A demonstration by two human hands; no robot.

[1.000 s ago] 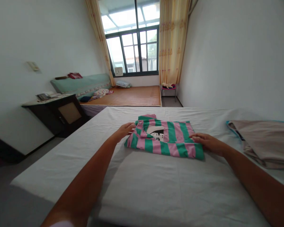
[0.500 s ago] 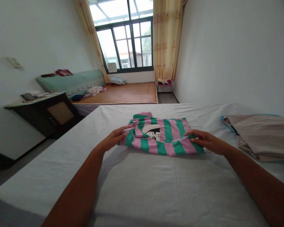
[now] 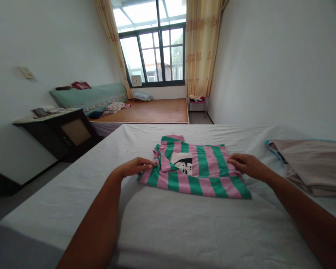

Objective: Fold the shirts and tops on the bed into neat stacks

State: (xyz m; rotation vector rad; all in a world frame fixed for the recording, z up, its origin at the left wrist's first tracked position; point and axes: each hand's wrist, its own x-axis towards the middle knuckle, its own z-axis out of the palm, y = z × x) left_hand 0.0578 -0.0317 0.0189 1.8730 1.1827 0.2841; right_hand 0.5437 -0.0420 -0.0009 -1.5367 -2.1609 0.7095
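A pink-and-green striped T-shirt (image 3: 204, 164) lies partly folded on the white bed sheet, a black-and-white printed picture showing near its middle. My left hand (image 3: 133, 167) pinches the bunched cloth at the shirt's left edge, fingers closed. At the right edge, my right hand (image 3: 245, 164) has its fingertips closed on the cloth, close to the fold line. The near part of the shirt spreads flat toward me. A sleeve-like flap sticks out at the far left, and the cloth around the left side is crumpled.
The white sheet (image 3: 168, 228) covers the bed under the shirt. Folded greyish-brown cloth (image 3: 316, 164) with a blue edge lies at the right. Beyond stand a second bed with a brown mat (image 3: 159, 110), a dark cabinet (image 3: 70, 130) and a small stool (image 3: 197, 101) by the wall.
The shirt's near edge has come down toward me and now lies flatter. My right hand has moved slightly away from the near corner, up the right edge. The view has shifted a little.
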